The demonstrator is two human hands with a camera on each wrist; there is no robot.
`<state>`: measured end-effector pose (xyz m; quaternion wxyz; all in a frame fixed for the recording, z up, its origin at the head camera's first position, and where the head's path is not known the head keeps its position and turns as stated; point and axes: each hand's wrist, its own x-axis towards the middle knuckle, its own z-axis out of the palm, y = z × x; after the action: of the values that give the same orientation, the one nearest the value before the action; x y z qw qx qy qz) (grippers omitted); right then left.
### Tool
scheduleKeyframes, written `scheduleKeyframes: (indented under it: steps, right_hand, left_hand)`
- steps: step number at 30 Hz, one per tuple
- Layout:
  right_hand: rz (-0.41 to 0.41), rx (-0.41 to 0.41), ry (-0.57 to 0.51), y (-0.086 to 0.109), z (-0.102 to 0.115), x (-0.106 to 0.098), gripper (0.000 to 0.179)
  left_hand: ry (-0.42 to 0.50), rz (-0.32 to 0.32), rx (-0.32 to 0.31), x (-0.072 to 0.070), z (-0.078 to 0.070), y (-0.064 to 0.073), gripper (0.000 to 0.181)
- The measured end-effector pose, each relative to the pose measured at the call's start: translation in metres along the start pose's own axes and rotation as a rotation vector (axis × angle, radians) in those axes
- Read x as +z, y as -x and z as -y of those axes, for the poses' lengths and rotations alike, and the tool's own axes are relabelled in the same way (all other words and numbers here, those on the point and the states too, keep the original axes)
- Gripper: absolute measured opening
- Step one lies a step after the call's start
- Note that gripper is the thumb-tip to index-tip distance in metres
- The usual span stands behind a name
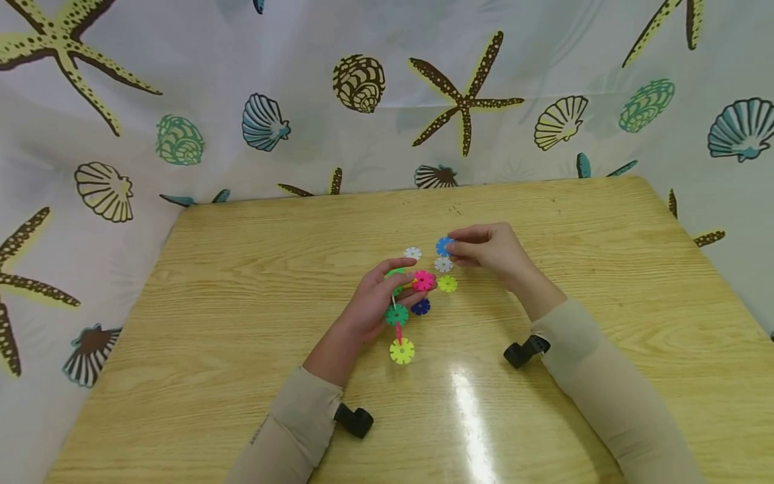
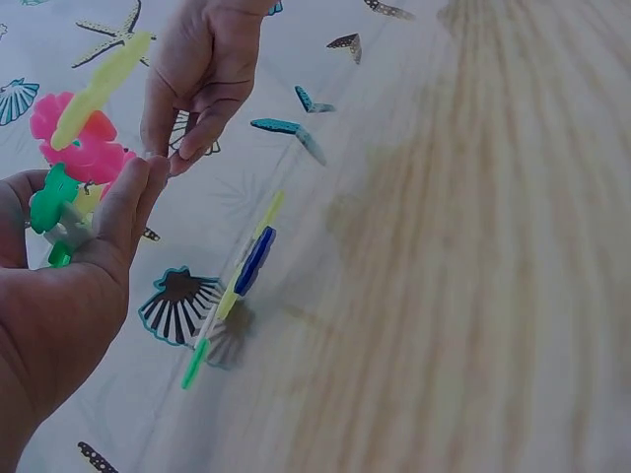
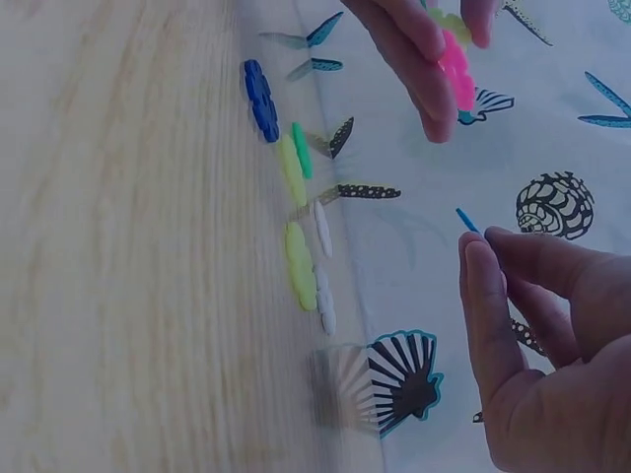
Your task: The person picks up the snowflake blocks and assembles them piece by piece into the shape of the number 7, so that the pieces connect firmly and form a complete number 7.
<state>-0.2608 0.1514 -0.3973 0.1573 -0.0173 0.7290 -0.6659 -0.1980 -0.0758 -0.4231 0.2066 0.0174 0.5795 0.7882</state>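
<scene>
"Blue disc (image 1: 443,247), thin, notched round its rim and smooth like plastic: how does your right hand (image 1: 492,252) hold it?"

"You pinch it by one edge between thumb and fingertips, raised above the desk (image 1: 254,289). From your right wrist it shows side-on, barely a sliver."

"And your left hand (image 1: 377,296)?"

"Your thumb and fingers curl round a cluster of discs slotted together at angles. A bright pink disc (image 1: 423,280) faces you at the fingertips, near the blue one but apart from it. Lower down you have a green disc (image 1: 397,314), then a slim pink piece (image 1: 399,333) turned edge-on, then a round yellow disc (image 1: 402,351) at the end closest to you."

"What lies around your hands?"

"On the desk's streaky, glossy wood grain you have more notched rounds lying flat: a white disc (image 1: 408,254), a second white disc (image 1: 444,265), a lime disc (image 1: 447,284) and a dark blue disc (image 1: 421,307). Behind them hangs a softly creased pale cloth (image 1: 211,47), printed with speckled starfish and ribbed shells. Your beige sleeves (image 1: 611,383) are lightly wrinkled."
</scene>
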Motion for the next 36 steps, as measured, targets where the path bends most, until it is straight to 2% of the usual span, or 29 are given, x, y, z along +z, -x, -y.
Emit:
scheduleKeyframes:
  steps: [15,26,36]
  right_hand:
    - [0.093,0.012,-0.006,0.028,0.004,0.005,0.035]
    - [0.139,-0.009,0.036,0.032,0.002,0.010,0.033]
    - [0.196,-0.081,0.124,0.033,-0.001,0.006,0.030]
  left_hand:
    - [0.005,-0.010,-0.014,0.000,-0.003,0.001,0.043]
    - [-0.009,-0.014,-0.019,-0.001,-0.005,0.001,0.043]
    - [-0.015,-0.012,-0.015,-0.001,-0.007,0.002,0.045]
